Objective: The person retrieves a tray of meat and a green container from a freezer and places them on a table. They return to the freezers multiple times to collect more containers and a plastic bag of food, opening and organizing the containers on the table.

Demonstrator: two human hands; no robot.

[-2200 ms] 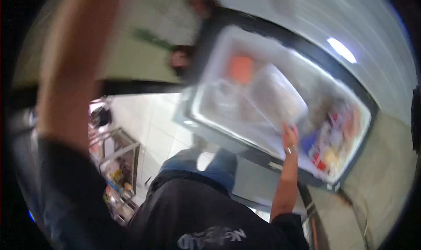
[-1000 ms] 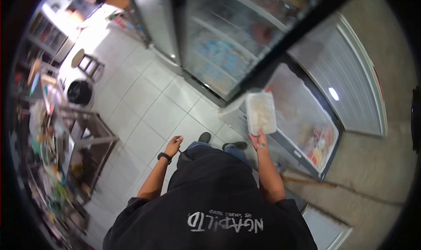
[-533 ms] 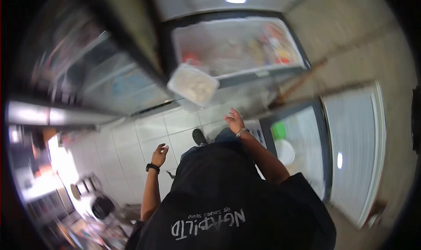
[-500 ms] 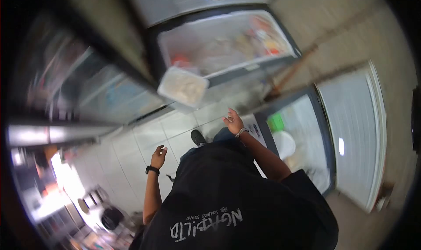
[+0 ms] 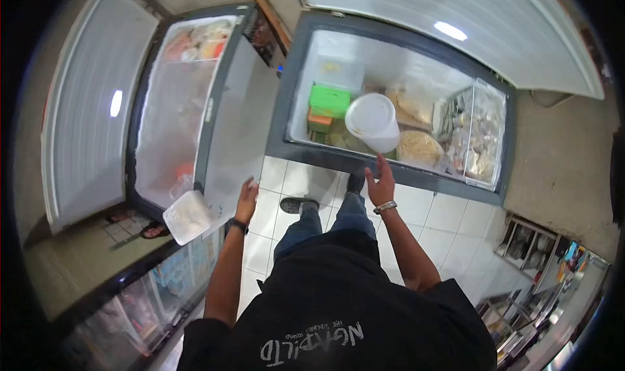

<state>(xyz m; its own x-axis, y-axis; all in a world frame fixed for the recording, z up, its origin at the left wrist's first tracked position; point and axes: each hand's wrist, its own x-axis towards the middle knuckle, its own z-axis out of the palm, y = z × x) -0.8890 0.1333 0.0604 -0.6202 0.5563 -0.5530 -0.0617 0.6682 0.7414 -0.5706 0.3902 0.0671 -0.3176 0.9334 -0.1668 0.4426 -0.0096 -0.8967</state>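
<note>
My right hand [image 5: 382, 185] is raised at the front rim of an open chest freezer [image 5: 397, 166], fingers stretched and apart, holding nothing. Just beyond its fingertips stands a white lidded tub [image 5: 374, 120] inside the freezer. Around that tub are a green box [image 5: 330, 101], an orange box [image 5: 319, 122] and bags of pale food [image 5: 418, 148]. My left hand [image 5: 247, 200] hangs over the floor at the left, its fingers loosely bent and apart with nothing visible in them. Nearest to it is the front of a second open freezer [image 5: 237, 117].
A clear container of pale food [image 5: 189, 218] sits at the second freezer's near corner. Both freezer lids stand raised, one at the left [image 5: 97, 104], one at the top right [image 5: 469, 19]. A wire basket [image 5: 485, 133] holds bagged goods. A metal rack [image 5: 527, 247] stands at the right.
My view has swung to the right, bringing the freezer with the white tub in front of me. My right hand now points at that tub. Both hands stay free of objects.
</note>
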